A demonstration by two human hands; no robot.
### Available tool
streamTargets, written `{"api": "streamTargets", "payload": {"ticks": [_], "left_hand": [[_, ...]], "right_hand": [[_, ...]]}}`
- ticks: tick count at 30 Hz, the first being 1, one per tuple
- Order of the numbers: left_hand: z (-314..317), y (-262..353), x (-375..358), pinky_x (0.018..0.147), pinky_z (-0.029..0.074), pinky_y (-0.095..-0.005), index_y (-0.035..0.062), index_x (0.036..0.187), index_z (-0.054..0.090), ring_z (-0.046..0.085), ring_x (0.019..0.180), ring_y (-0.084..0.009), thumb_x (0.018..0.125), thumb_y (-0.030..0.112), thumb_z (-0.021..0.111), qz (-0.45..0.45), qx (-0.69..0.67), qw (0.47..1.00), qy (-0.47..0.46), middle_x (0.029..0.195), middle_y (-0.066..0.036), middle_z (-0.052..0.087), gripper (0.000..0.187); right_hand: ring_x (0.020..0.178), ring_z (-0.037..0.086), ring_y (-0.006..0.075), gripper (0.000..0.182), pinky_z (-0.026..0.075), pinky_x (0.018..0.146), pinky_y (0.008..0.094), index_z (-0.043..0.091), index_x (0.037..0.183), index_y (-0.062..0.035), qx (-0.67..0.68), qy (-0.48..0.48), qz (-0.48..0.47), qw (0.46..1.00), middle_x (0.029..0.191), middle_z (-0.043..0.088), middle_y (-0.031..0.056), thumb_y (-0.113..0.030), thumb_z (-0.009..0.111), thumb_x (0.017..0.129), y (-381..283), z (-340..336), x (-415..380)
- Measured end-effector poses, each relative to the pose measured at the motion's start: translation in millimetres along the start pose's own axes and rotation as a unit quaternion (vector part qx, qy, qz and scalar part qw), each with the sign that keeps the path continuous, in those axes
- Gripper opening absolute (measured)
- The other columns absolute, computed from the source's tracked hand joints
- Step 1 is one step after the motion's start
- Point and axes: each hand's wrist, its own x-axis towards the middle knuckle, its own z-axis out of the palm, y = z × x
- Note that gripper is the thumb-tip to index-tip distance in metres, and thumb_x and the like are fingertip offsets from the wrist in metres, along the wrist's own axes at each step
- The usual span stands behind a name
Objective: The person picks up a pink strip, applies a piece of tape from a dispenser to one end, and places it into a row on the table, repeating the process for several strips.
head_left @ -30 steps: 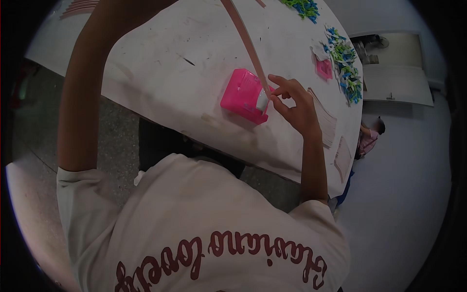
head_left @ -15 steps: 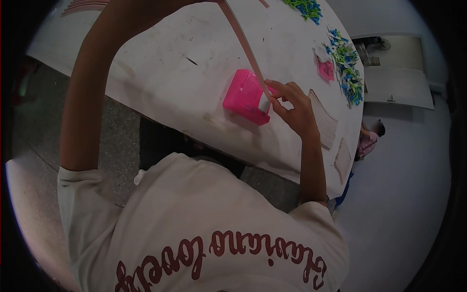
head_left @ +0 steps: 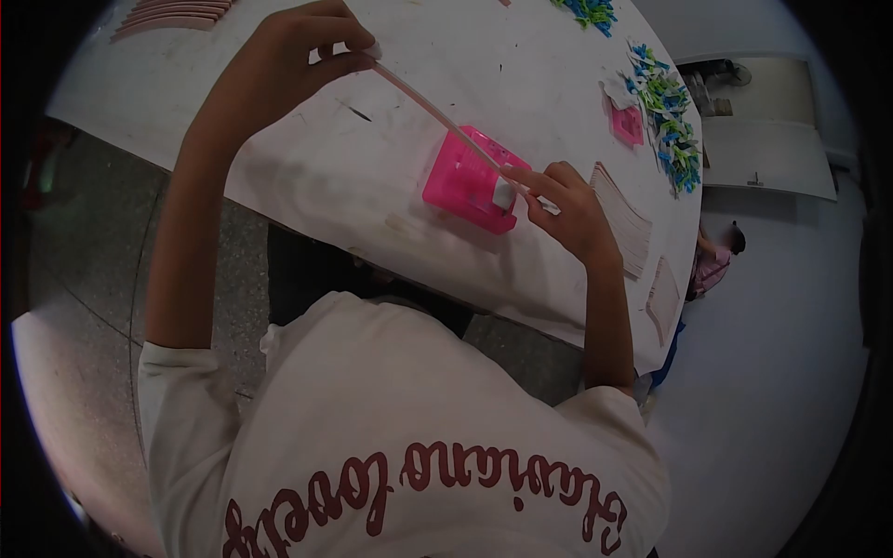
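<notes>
A long, thin pale-pink strip [head_left: 430,107] stretches slantwise between my two hands. My left hand [head_left: 321,42] pinches its upper end, where a small white bit shows at the fingertips. Near the lower end, the thumb and fingers of my right hand [head_left: 569,209] are closed on the strip. Beneath it, a bright pink plastic box [head_left: 456,181] stands on the white table [head_left: 316,205]; the strip crosses over the box in this view. A whitish piece [head_left: 503,193] shows at the box's right end, close to my right fingertips.
Pink strips [head_left: 172,14] lie in a row at the far left, with more strips [head_left: 621,221] fanned out right of my right hand. Green and blue pieces [head_left: 672,121] are heaped along the right edge, beside another pink container [head_left: 626,124]. A person [head_left: 714,265] is beyond the table.
My left hand has come down and nearer, into fuller view, so the strip now slants at a flatter angle. My right hand has shifted slightly and still pinches the lower end.
</notes>
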Motion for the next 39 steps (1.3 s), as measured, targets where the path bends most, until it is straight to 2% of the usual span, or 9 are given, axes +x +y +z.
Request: {"api": "streamTargets", "payload": {"ticks": [7, 17, 23, 26, 28, 30, 32, 34, 39], "left_hand": [[39.3, 25.0, -1.4, 0.069, 0.051, -0.0291, 0.0039, 0.095, 0.071, 0.062, 0.079, -0.0151, 0.084, 0.010, 0.073, -0.087, -0.045, 0.994, -0.043, 0.090, -0.003, 0.062, 0.013], [96.4, 71.5, 25.2, 0.071, 0.052, -0.0322, 0.0032, 0.091, 0.073, 0.062, 0.079, -0.0193, 0.080, 0.011, 0.075, -0.062, -0.070, 0.989, -0.115, 0.086, -0.006, 0.062, 0.014], [139.9, 112.0, 50.1, 0.071, 0.050, -0.0332, 0.0057, 0.087, 0.074, 0.059, 0.079, -0.0204, 0.078, 0.013, 0.075, 0.012, -0.042, 0.987, -0.152, 0.084, -0.004, 0.062, 0.012], [170.8, 134.7, 58.3, 0.071, 0.047, -0.0314, 0.0095, 0.084, 0.073, 0.058, 0.077, -0.0197, 0.077, 0.014, 0.075, 0.109, -0.008, 0.987, -0.117, 0.081, -0.002, 0.061, 0.009], [183.2, 157.2, 60.9, 0.070, 0.045, -0.0298, 0.0115, 0.081, 0.070, 0.056, 0.074, -0.0172, 0.078, 0.011, 0.074, 0.135, -0.026, 0.990, -0.008, 0.076, 0.000, 0.057, 0.004], [179.8, 178.5, 61.7, 0.068, 0.043, -0.0305, 0.0112, 0.082, 0.070, 0.054, 0.072, -0.0166, 0.076, 0.010, 0.075, 0.154, -0.025, 0.987, 0.043, 0.073, 0.000, 0.054, 0.008], [176.1, 192.7, 59.6, 0.065, 0.042, -0.0311, 0.0109, 0.084, 0.069, 0.052, 0.069, -0.0160, 0.075, 0.008, 0.076, 0.173, -0.027, 0.980, 0.093, 0.071, 0.001, 0.050, 0.011], [171.5, 198.2, 55.5, 0.059, 0.037, -0.0301, 0.0114, 0.081, 0.068, 0.048, 0.065, -0.0155, 0.067, 0.008, 0.072, 0.217, -0.025, 0.954, 0.205, 0.068, 0.002, 0.044, 0.015], [145.0, 203.1, 48.1, 0.058, 0.036, -0.0302, 0.0117, 0.088, 0.071, 0.046, 0.065, -0.0149, 0.062, 0.011, 0.076, 0.259, -0.064, 0.929, 0.258, 0.068, 0.002, 0.043, 0.027]], "right_hand": [[0.068, 0.050, 0.0171, 0.057, 0.048, 0.065, 0.0321, 0.067, 0.122, -0.0272, -0.079, -0.050, 0.049, 0.994, 0.070, 0.049, 0.0035, 0.002, 0.066, 0.074, 3.3, -20.0, -26.2], [0.070, 0.049, 0.0192, 0.056, 0.045, 0.065, 0.0336, 0.068, 0.120, -0.0246, -0.087, -0.050, 0.127, 0.987, 0.072, 0.045, 0.0042, 0.006, 0.064, 0.073, 24.3, -46.8, -94.6], [0.069, 0.047, 0.0217, 0.055, 0.043, 0.065, 0.0349, 0.069, 0.118, -0.0228, -0.142, -0.033, 0.173, 0.974, 0.073, 0.042, 0.0065, 0.008, 0.062, 0.072, 35.8, -69.2, -149.9], [0.068, 0.047, 0.0222, 0.053, 0.043, 0.064, 0.0354, 0.069, 0.116, -0.0193, -0.180, -0.003, 0.197, 0.964, 0.073, 0.041, 0.0070, 0.010, 0.062, 0.071, 29.1, -93.7, -176.9], [0.068, 0.047, 0.0221, 0.051, 0.043, 0.063, 0.0358, 0.069, 0.114, -0.0169, -0.223, 0.040, 0.202, 0.953, 0.073, 0.041, 0.0069, 0.010, 0.063, 0.071, 24.9, -108.4, -193.8], [0.068, 0.047, 0.0219, 0.049, 0.043, 0.062, 0.0361, 0.069, 0.112, -0.0144, -0.271, 0.084, 0.210, 0.936, 0.073, 0.042, 0.0067, 0.011, 0.064, 0.070, 20.1, -117.3, -214.0], [0.069, 0.049, 0.0215, 0.045, 0.043, 0.061, 0.0360, 0.069, 0.107, -0.0105, -0.371, 0.188, 0.179, 0.892, 0.075, 0.046, 0.0058, 0.011, 0.067, 0.068, 12.6, -120.6, -232.8], [0.069, 0.050, 0.0214, 0.042, 0.043, 0.061, 0.0357, 0.069, 0.105, -0.0091, -0.413, 0.238, 0.170, 0.863, 0.077, 0.048, 0.0056, 0.012, 0.068, 0.068, -1.7, -117.0, -237.2], [0.070, 0.053, 0.0216, 0.032, 0.043, 0.059, 0.0356, 0.069, 0.099, -0.0041, -0.483, 0.334, 0.150, 0.796, 0.078, 0.052, 0.0057, 0.012, 0.069, 0.072, -25.1, -98.2, -239.2]]}}
